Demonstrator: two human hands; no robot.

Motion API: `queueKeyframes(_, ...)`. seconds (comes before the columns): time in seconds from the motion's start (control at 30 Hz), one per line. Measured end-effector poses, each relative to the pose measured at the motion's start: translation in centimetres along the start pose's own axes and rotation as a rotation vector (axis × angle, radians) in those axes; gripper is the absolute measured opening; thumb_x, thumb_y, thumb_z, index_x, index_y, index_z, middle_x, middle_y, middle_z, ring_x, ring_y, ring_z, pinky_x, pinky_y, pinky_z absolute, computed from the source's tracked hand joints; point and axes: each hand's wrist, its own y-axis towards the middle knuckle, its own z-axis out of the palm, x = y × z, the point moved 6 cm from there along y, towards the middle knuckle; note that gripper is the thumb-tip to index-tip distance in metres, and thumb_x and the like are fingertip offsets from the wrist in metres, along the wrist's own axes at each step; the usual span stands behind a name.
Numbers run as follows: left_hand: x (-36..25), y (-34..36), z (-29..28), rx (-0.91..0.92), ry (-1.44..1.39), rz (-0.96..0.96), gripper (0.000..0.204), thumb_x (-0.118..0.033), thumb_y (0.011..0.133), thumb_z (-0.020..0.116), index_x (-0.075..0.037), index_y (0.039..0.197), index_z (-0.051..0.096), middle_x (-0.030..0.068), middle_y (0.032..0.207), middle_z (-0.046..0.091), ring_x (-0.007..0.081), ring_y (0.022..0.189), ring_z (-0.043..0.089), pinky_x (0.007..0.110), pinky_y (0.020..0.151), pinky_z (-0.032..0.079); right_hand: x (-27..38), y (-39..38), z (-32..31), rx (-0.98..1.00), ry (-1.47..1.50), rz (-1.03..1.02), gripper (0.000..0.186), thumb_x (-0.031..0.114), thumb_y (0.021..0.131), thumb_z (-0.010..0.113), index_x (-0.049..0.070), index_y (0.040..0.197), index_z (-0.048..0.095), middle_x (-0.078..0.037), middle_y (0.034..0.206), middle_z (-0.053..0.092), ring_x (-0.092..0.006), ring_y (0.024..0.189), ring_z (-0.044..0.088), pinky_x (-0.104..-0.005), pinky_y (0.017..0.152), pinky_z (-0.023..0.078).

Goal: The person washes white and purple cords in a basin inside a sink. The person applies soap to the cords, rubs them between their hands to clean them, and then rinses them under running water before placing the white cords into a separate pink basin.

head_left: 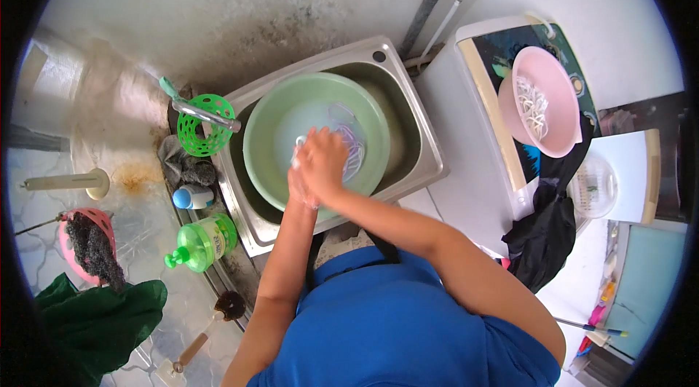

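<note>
A round green basin with cloudy water stands in the metal sink. My two hands are pressed together over it. My right hand lies closed across my left hand, which looks wet and soapy and is mostly covered by the right. A small bit of something white shows at the fingertips; whether it is foam, soap or cord I cannot tell. Loops of thin purple and white cord lie in the water beside my right hand.
The steel sink surrounds the basin. A faucet, a green mesh basket and a green bottle are at left. At right, a pink basin holding white cords stands on a white appliance, beside black cloth.
</note>
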Motion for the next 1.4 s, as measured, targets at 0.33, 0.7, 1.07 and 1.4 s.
queueKeyframes(0.33,-0.2,-0.4,-0.5,-0.307,-0.019,0.069,0.039,-0.035,0.097,0.031,-0.008,0.125,0.04,0.0068,0.122,0.048,0.0214,0.115,0.046,0.032,0.099,0.035,-5.1,1.9,4.4,0.215,0.083,0.017,0.02,0.017,0.074,0.06,0.005,0.059,0.056,-0.014,0.075,0.056,-0.0353,0.074,0.05,-0.0453,0.061,0.038)
queueKeyframes(0.7,0.9,0.5,-1.6,-0.193,-0.035,-0.03,0.034,-0.026,0.095,0.035,-0.009,0.124,0.042,0.0084,0.124,0.048,0.0207,0.118,0.042,0.034,0.105,0.028,-5.3,0.8,4.8,0.33,0.116,-0.09,0.019,0.019,0.072,0.06,0.01,0.056,0.057,-0.009,0.065,0.054,-0.0296,0.073,0.051,-0.0417,0.06,0.037)
queueKeyframes(1.07,-0.2,0.2,-1.3,-0.185,0.088,0.07,0.045,-0.032,0.095,0.038,-0.005,0.131,0.035,0.0127,0.135,0.038,0.0246,0.125,0.036,0.038,0.105,0.029,-3.5,0.6,5.0,0.467,0.253,-0.239,0.018,0.017,0.071,0.061,0.009,0.056,0.054,-0.007,0.064,0.051,-0.029,0.069,0.049,-0.041,0.061,0.041)
queueKeyframes(1.4,-0.2,-2.1,-6.4,-0.191,-0.013,0.035,0.042,-0.026,0.096,0.033,-0.004,0.132,0.034,0.01,0.135,0.039,0.0199,0.125,0.036,0.034,0.105,0.029,-0.9,-1.9,3.3,0.431,0.334,-0.383,0.018,0.015,0.07,0.063,0.007,0.057,0.052,-0.009,0.064,0.051,-0.029,0.064,0.05,-0.0419,0.055,0.04)
